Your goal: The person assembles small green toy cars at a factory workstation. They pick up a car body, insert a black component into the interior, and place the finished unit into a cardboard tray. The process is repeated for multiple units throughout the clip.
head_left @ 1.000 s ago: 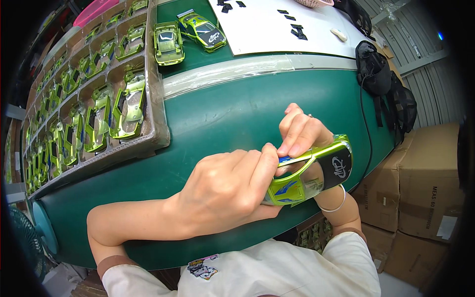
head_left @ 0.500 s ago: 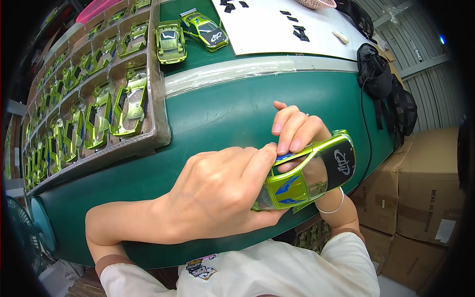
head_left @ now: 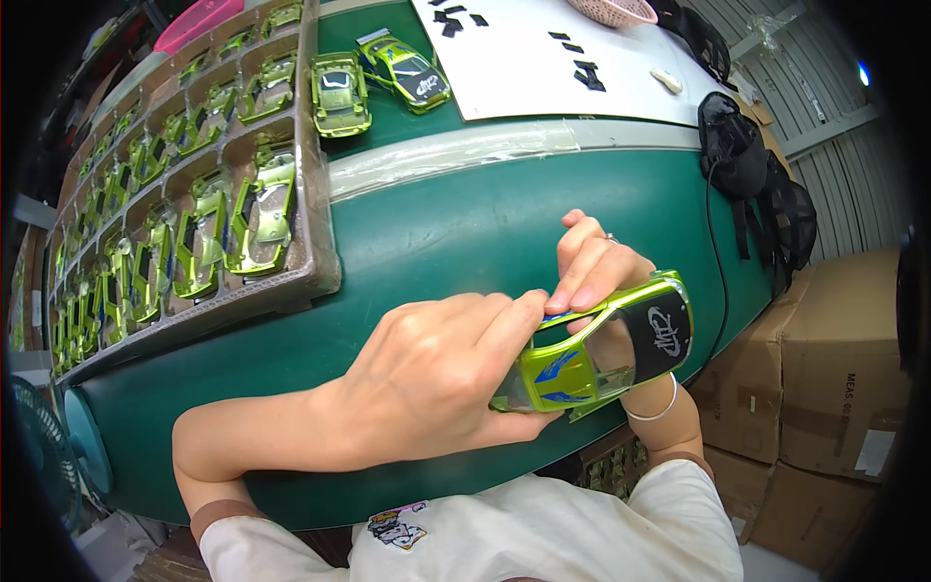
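Observation:
A shiny green toy car body shell (head_left: 564, 371), with blue side markings and a black hood, is held tilted above the near part of the table. My left hand (head_left: 427, 373) grips its rear end, thumb below and index finger along the upper side edge. Across the shell, my right hand (head_left: 603, 272) has its fingertips pressed on that same edge, close to my left index fingertip. Part of my right hand shows through the shell's window openings. Whether a small part sits under the fingertips is hidden.
A divided tray (head_left: 325, 233) on the left holds rows of green car shells. Beyond the table's pale strip lie another shell (head_left: 339, 95) and a green toy car (head_left: 407, 73). Small black parts (head_left: 588, 78) rest on a white board (head_left: 514, 73). Cardboard boxes (head_left: 834, 359) stand at right.
My right fingers have shifted slightly along the shell's edge and sit closer together. The shell has turned a little, and my left hand keeps its grip. The whole view has shifted slightly.

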Motion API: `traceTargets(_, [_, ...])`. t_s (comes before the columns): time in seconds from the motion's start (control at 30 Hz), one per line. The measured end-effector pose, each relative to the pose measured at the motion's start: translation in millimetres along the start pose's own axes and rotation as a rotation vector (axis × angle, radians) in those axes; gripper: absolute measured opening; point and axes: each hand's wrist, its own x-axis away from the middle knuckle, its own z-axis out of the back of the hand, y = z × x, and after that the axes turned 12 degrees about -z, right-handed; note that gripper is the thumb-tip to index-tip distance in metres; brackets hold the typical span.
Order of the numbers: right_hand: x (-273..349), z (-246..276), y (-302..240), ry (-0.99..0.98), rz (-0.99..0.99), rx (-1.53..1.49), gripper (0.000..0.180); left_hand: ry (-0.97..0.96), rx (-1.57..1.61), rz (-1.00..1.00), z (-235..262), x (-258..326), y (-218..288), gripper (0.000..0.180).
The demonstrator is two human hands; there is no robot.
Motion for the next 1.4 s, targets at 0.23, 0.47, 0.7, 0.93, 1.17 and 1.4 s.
traceTargets(0.23, [-1, -4, 13, 0.066, 0.023, -0.132, 0.011, -0.127, 1.74, 0.66, 1, -4, -21, 0.06])
traceTargets(0.47, [-13, 4, -8, -0.02, -0.534, -0.265, 0.059, 0.074, 1.241, 0.55, 13, -6, -21, 0.058])
traceTargets(0.7, [-7, -3, -9, 0.235, -0.597, -0.654, 0.056, -0.049, -0.165, 0.087, 7, -44, -43, 0.055])
traceTargets(0.93, [-1, 32, 6, 0.478, -0.485, -0.572, 0.042, -0.075, -0.241, -0.013, -12, -161, -161, 0.023])
traceTargets(1.17, [-2, 34, 4, 0.456, -0.584, -0.599, 0.04, -0.185, -0.498, -0.064, -91, -229, -240, 0.023])
traceTargets(1.4, [-1, 32, 0, 0.462, -0.602, -0.625, 0.037, -0.238, -0.468, -0.039, -84, -233, -235, 0.029])
